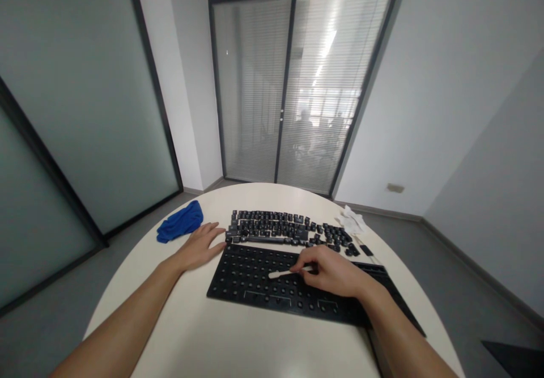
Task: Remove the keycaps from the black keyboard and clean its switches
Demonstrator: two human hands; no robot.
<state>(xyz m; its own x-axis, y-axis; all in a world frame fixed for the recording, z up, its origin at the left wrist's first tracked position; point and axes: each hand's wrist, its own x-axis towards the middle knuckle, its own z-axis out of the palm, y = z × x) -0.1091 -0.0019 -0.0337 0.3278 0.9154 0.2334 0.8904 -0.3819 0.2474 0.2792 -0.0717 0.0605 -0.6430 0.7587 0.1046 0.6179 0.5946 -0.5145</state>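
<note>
A black keyboard base (238, 276), stripped of its keycaps, lies on the table in front of me. My right hand (329, 270) is over its middle, fingers pinched on a thin white-tipped cleaning swab (280, 274). The swab points left, its tip at the rows of key posts; I cannot tell whether it touches them. My left hand (202, 246) rests flat on the table, fingers spread, by the base's upper left corner. Loose black keycaps (267, 225) are laid out in rows just beyond the base, with a long spacebar (266, 240) among them.
A crumpled blue cloth (181, 222) lies at the left, beyond my left hand. White tissue (352, 219) sits at the far right, near a small black connector (366, 250) on a cable. The round white table (191, 332) has a curved edge.
</note>
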